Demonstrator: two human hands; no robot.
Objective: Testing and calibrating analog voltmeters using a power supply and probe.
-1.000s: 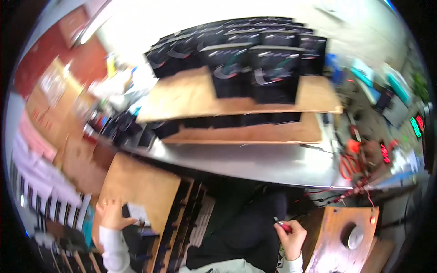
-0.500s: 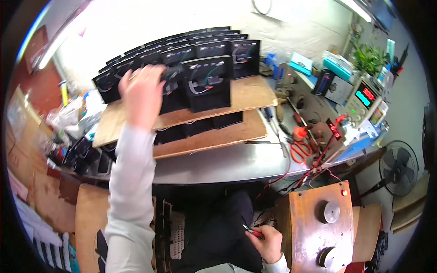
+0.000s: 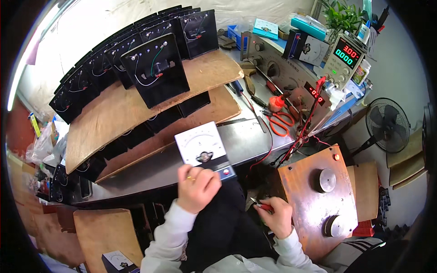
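My left hand [image 3: 196, 190] is closed on the lower edge of an analog panel meter [image 3: 198, 140], above my lap at the bench's front edge. The meter has a white dial face, a dark round part low in the middle and a dark lower strip with a red spot. In my right hand [image 3: 279, 216], closed beside the wooden box, is a small red-handled tool [image 3: 266, 207] with a short metal tip; its exact kind is unclear. Several black meter housings [image 3: 157, 73] with thin wires stand upright in rows on a wooden board [image 3: 200, 77] at the back left.
A second board [image 3: 223, 107] with more black units lies below. Right of it are orange scissors [image 3: 281, 123], pliers [image 3: 248, 82] and a lit power supply [image 3: 344, 61]. A wooden box with metal knobs [image 3: 327, 180] stands at right, near a fan [image 3: 389, 125]. Another meter [image 3: 119, 260] lies lower left.
My left hand has come from the rows of black units down to my lap, now with a panel meter in it. My right hand keeps the red-handled tool. The view has shifted.
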